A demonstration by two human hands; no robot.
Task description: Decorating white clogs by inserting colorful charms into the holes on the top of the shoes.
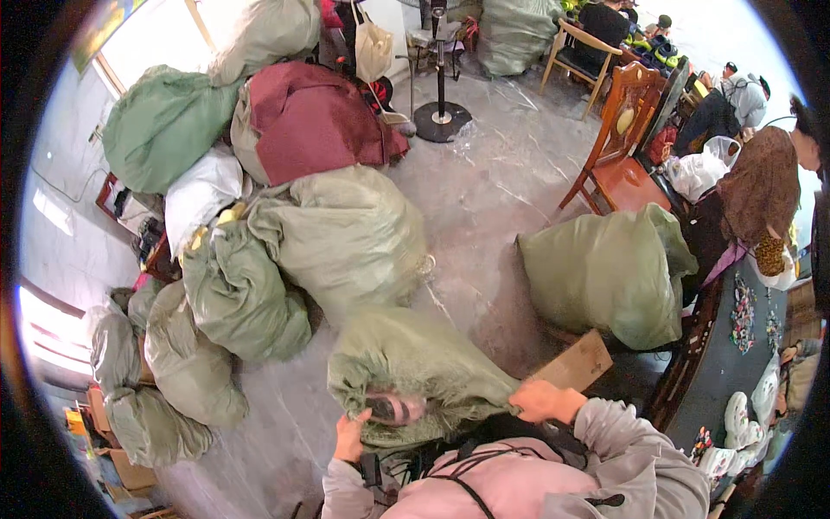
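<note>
In front of me stands a large green woven sack [415, 350], its mouth toward my body. My left hand [349, 438] is closed on the sack's rim at the left. On the other side, my right hand [545, 401] grips a bunched corner of the same rim, so the mouth is stretched between my hands. Something pinkish and dark [398, 409] shows inside the mouth; what it is I cannot make out. A flat brown cardboard piece [571, 363] lies just beyond my right hand.
Several full sacks crowd the left, including a pale green one [346, 233] and one under maroon cloth [316, 121]. Another green sack [601, 277] stands right, near a wooden chair [618, 147]. White clogs [739, 424] sit on a dark worktable [722, 363], with people beyond it.
</note>
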